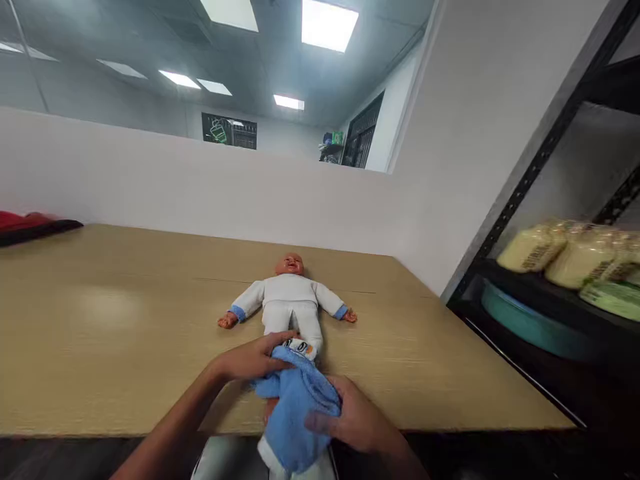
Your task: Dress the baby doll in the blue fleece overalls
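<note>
A baby doll [290, 290] in a white outfit with blue cuffs lies on its back on the wooden table [150, 333], head toward the wall and arms spread. Over its lower legs I hold a fuzzy blue doll garment [297, 420] with white trim and a small cartoon face at its top. My left hand [257, 360] grips the garment's upper left part, fingers closed on the cloth. On the other side, my right hand [350, 413] pinches its right edge between thumb and fingers. The garment hangs past the table's front edge, and the doll's feet are mostly hidden behind it.
A white wall with a wide window [250, 80] stands behind the table. Red and black cloth [35, 225] lies at the far left. To the right, a dark metal shelf [500, 220] holds yellow packages [535, 248] and a teal basin [535, 323]. A pale object [230, 459] sits below the front edge.
</note>
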`<control>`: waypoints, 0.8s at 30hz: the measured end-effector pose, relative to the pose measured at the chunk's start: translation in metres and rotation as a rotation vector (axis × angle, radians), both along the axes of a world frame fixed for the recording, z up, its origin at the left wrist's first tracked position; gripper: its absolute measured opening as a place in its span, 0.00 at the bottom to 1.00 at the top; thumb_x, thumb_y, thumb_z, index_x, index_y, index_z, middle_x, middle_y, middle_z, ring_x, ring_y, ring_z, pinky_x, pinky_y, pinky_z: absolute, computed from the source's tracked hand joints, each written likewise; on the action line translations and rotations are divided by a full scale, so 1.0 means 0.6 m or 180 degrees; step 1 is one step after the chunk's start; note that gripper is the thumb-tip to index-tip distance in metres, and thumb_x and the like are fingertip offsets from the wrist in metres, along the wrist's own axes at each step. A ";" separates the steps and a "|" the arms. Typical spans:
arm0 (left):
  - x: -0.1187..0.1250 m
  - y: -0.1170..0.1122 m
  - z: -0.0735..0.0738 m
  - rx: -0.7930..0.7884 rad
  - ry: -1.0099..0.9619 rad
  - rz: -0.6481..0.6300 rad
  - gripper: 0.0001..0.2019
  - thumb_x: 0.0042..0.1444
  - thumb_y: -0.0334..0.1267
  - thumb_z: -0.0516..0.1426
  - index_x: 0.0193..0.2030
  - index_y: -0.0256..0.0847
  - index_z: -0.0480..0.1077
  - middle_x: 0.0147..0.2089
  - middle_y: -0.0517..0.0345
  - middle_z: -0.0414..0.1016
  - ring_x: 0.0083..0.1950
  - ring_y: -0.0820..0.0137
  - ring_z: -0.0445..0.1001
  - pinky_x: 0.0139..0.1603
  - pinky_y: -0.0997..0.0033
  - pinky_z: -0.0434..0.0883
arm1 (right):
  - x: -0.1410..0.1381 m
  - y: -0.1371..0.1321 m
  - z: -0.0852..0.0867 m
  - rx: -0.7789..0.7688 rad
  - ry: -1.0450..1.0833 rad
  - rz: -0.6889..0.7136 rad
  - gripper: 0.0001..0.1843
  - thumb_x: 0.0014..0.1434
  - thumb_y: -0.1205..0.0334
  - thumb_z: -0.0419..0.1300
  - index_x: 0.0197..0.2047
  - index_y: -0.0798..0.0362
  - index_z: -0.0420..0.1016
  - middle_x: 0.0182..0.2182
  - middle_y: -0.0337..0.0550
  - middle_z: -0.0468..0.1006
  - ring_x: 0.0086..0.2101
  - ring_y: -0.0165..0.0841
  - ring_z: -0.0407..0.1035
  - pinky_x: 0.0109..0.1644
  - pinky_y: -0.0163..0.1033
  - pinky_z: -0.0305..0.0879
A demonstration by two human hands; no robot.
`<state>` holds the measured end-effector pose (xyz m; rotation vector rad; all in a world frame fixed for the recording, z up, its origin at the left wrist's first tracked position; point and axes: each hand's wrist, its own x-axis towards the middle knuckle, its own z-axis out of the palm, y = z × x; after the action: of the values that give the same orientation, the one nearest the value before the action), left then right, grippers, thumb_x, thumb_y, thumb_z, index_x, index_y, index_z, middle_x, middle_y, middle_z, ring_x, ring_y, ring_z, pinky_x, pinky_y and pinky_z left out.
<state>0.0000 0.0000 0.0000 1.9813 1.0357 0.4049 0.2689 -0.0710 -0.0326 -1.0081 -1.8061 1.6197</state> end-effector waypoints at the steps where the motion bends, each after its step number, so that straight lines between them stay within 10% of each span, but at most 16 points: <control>1: 0.002 0.000 0.007 -0.0040 0.0027 -0.0149 0.36 0.62 0.54 0.62 0.73 0.41 0.65 0.72 0.45 0.70 0.71 0.47 0.68 0.70 0.57 0.66 | 0.002 0.001 -0.008 0.0050 0.0102 -0.0245 0.34 0.57 0.40 0.74 0.60 0.50 0.79 0.54 0.50 0.84 0.54 0.52 0.77 0.60 0.53 0.72; 6: 0.012 0.001 0.037 -0.0506 -0.0063 -0.0669 0.31 0.48 0.57 0.72 0.54 0.42 0.80 0.53 0.56 0.83 0.56 0.51 0.79 0.53 0.65 0.75 | -0.005 0.017 -0.035 0.0189 0.0702 -0.1201 0.35 0.57 0.33 0.70 0.58 0.49 0.80 0.56 0.49 0.82 0.58 0.48 0.73 0.66 0.51 0.67; 16: 0.017 0.005 0.011 -0.1006 -0.0775 0.0051 0.36 0.49 0.47 0.69 0.67 0.48 0.73 0.61 0.58 0.81 0.66 0.53 0.73 0.67 0.58 0.70 | -0.027 0.018 -0.024 0.0369 0.0463 -0.1131 0.28 0.64 0.36 0.65 0.53 0.50 0.84 0.48 0.48 0.84 0.53 0.47 0.75 0.64 0.53 0.68; 24: 0.028 0.005 0.010 -0.0636 -0.0771 -0.0077 0.32 0.60 0.58 0.65 0.67 0.47 0.73 0.64 0.56 0.80 0.67 0.52 0.73 0.70 0.59 0.67 | -0.051 0.005 -0.019 0.0580 0.1194 -0.1844 0.27 0.62 0.36 0.67 0.54 0.48 0.82 0.54 0.46 0.83 0.55 0.44 0.73 0.66 0.45 0.66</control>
<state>0.0168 0.0028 0.0061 1.7181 0.8630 0.4949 0.2383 -0.0680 -0.0443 -0.9513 -1.2343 1.1664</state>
